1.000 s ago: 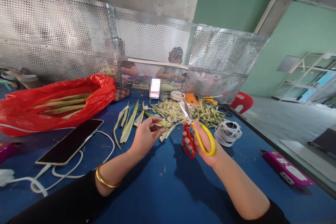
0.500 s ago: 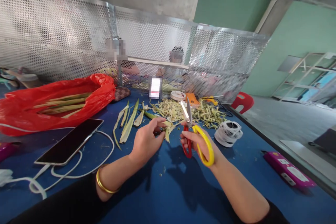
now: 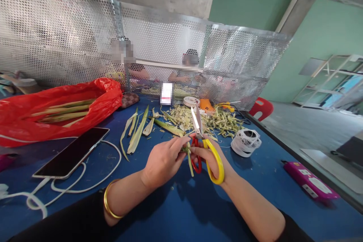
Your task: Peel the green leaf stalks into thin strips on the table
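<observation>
My left hand is closed on a small bundle of pale green leaf strip, most of it hidden behind the fingers. One strip end hangs down between my two hands. My right hand holds a pair of scissors with one yellow and one red handle; the blades point up and away, slightly parted. Fingertips of my right hand meet the strip beside the left fingers. Just beyond lie a longer green leaf, a heap of pale leaf scraps and a heap of small greenish knotted pieces.
On the left are a red plastic bag of long leaves and a phone with a white cable. Cut leaves lie mid-left. A white string roll and purple pack sit right. A perforated metal screen stands behind.
My hands have come together, the right moving left and slightly down with the scissors. The strip now hangs between them, and the green leaf behind shows more fully.
</observation>
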### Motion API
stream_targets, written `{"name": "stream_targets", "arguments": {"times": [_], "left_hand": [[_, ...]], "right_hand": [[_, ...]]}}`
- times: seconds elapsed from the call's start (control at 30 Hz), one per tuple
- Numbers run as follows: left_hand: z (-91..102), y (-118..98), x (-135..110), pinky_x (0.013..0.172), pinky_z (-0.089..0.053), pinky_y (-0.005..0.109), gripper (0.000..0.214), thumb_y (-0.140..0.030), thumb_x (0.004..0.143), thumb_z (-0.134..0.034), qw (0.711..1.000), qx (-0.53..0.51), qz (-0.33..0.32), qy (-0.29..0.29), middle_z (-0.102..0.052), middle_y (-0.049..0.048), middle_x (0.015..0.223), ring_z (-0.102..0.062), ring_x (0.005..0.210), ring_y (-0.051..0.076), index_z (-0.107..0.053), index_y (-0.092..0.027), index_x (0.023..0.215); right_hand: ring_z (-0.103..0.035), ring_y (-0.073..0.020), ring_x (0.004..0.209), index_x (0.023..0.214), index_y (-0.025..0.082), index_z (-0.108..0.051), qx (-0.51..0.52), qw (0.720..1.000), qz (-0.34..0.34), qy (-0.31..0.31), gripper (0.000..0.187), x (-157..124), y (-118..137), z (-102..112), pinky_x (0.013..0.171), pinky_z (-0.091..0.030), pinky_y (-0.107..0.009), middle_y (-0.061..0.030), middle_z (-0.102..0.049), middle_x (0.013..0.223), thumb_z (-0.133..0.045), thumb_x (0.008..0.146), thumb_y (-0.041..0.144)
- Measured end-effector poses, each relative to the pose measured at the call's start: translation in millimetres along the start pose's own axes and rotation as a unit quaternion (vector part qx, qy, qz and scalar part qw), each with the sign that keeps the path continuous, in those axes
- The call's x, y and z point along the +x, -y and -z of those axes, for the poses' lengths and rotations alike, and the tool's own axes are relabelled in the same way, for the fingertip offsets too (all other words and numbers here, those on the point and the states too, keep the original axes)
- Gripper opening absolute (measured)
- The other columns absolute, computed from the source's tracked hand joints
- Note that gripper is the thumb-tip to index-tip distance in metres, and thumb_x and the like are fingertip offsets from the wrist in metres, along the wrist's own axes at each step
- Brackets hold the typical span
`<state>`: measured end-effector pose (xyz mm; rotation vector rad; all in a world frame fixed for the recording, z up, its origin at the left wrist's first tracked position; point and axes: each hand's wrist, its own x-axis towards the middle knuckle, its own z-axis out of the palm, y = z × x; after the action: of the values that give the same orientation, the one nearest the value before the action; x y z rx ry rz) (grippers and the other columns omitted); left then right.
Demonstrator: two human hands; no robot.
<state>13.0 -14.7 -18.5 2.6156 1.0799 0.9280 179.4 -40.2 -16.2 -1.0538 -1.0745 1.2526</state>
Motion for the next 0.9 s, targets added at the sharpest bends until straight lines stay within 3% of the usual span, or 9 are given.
{"name": "stream_targets", "arguments": {"times": [0.27, 0.4, 0.5, 0.57, 0.63, 0.77, 0.9], "left_hand": [[0.0, -1.1, 1.0, 0.082, -0.043, 0.028, 0.030, -0.022, 0.082, -0.052, 0.991, -0.131, 0.029, -0.028, -0.069, 0.0042, 0.100, -0.064, 0.090, 0.021, -0.060, -0.027, 0.109], [3.7, -5.7, 2.4, 0.078, -0.044, 0.027, 0.030, -0.031, 0.074, -0.065, 0.973, -0.213, 0.066, -0.057, -0.069, 0.0035, 0.096, -0.064, 0.081, 0.019, -0.063, -0.025, 0.104], [5.6, -5.4, 6.3, 0.068, -0.045, 0.025, 0.025, -0.043, 0.077, -0.058, 0.930, -0.309, 0.176, -0.089, -0.069, 0.0032, 0.082, -0.061, 0.069, 0.017, -0.066, -0.022, 0.086], [5.7, -3.7, 9.5, 0.061, -0.044, 0.024, 0.033, -0.049, 0.079, -0.053, 0.890, -0.369, 0.251, -0.093, -0.067, 0.0032, 0.070, -0.059, 0.062, 0.015, -0.066, -0.019, 0.073], [5.2, -3.2, 11.7, 0.056, -0.042, 0.023, 0.037, -0.052, 0.076, -0.056, 0.858, -0.417, 0.294, -0.060, -0.065, 0.0031, 0.063, -0.056, 0.057, 0.014, -0.065, -0.017, 0.066], [2.3, -8.2, 11.5, 0.054, -0.039, 0.022, 0.030, -0.045, 0.066, -0.070, 0.805, -0.490, 0.326, 0.073, -0.066, 0.0039, 0.064, -0.055, 0.056, 0.012, -0.070, -0.015, 0.069], [-1.0, -12.1, 9.0, 0.058, -0.042, 0.021, 0.021, -0.030, 0.061, -0.077, 0.754, -0.538, 0.364, 0.097, -0.066, 0.0037, 0.065, -0.056, 0.056, 0.010, -0.070, -0.013, 0.070]], "right_hand": [[-0.055, -0.0122, 0.054, 0.102, 0.019, -0.052, -0.007, 1.000, 0.011, 0.000, 0.041, 0.3, 5.1, 4.2, 0.050, -0.044, -0.024, 0.0037, -0.057, 0.067, -0.070, 0.066, 0.027], [-0.053, -0.0112, 0.051, 0.099, 0.020, -0.052, -0.032, 0.999, 0.013, -0.010, 0.038, 0.7, 8.9, 3.2, 0.050, -0.043, -0.025, 0.0053, -0.055, 0.064, -0.068, 0.065, 0.023], [-0.052, -0.0107, 0.049, 0.098, 0.021, -0.052, -0.035, 0.999, 0.031, -0.010, 0.037, 0.0, 12.4, 2.5, 0.050, -0.042, -0.025, 0.0062, -0.053, 0.063, -0.067, 0.064, 0.023], [-0.052, -0.0106, 0.050, 0.097, 0.022, -0.053, -0.035, 0.998, 0.045, -0.010, 0.037, -0.4, 14.1, 2.3, 0.051, -0.042, -0.025, 0.0064, -0.051, 0.064, -0.068, 0.064, 0.024], [-0.052, -0.0106, 0.052, 0.097, 0.022, -0.053, -0.041, 0.998, 0.056, -0.010, 0.037, -0.7, 14.7, 2.3, 0.053, -0.043, -0.025, 0.0063, -0.051, 0.065, -0.068, 0.064, 0.025], [-0.049, -0.0098, 0.053, 0.098, 0.023, -0.053, -0.082, 0.994, 0.067, 0.007, 0.035, -1.4, 13.8, 3.2, 0.053, -0.042, -0.024, 0.0058, -0.051, 0.067, -0.068, 0.066, 0.027], [-0.048, -0.0099, 0.054, 0.100, 0.023, -0.053, -0.106, 0.992, 0.065, 0.020, 0.035, -1.5, 12.6, 5.7, 0.053, -0.041, -0.024, 0.0051, -0.051, 0.069, -0.067, 0.068, 0.029]]}}
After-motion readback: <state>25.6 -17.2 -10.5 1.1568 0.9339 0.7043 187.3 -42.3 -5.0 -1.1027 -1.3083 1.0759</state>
